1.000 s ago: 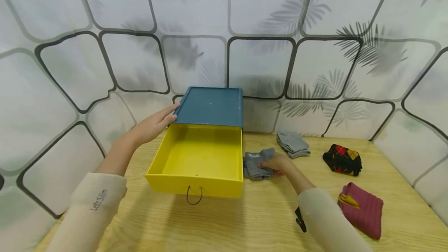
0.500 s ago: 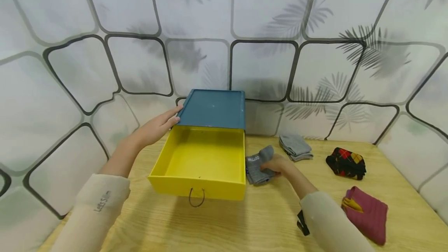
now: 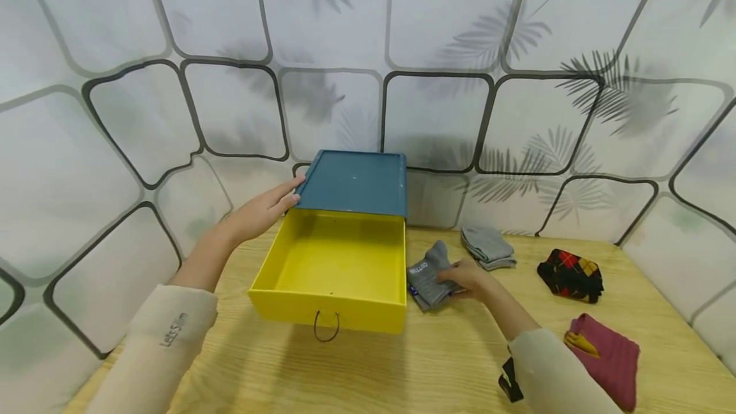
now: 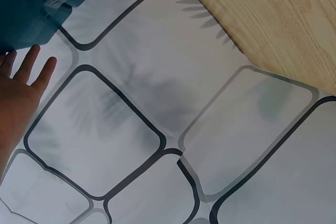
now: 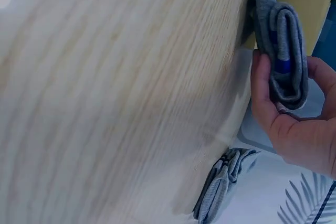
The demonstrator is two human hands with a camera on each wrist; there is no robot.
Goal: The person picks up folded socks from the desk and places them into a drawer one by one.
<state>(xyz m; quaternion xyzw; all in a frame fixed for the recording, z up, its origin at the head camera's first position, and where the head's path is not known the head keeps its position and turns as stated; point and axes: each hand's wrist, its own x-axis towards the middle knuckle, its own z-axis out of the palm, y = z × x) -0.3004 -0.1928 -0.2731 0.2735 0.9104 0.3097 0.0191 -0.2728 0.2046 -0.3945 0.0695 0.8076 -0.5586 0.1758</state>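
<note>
A folded pair of grey socks [image 3: 425, 281] with "COTTON" lettering is pinched between the thumb and fingers of my right hand [image 3: 473, 278], just right of the yellow drawer [image 3: 328, 309]. The right wrist view shows the folded layers of the socks [image 5: 286, 51] side-on, thumb and fingers on opposite faces. That drawer is pulled out of a blue case [image 3: 352, 183] and has a thin loop handle on its front. My left hand [image 3: 263, 211] rests against the left edge of the case with extended fingers; in the left wrist view this hand [image 4: 21, 93] is partly cut off.
Another folded grey pair [image 3: 487, 248] lies behind my right hand. Farther right are black argyle socks [image 3: 570, 275] and a maroon folded pair [image 3: 609, 356] with a mustard patch. A black item [image 3: 509, 381] is partly behind the right sleeve. A patterned sheet [image 3: 437, 120] backs the table.
My right hand has turned the grey socks so their lettering slants upward, and has drawn them slightly toward me. The left hand stays on the case. The whole head view has shifted slightly.
</note>
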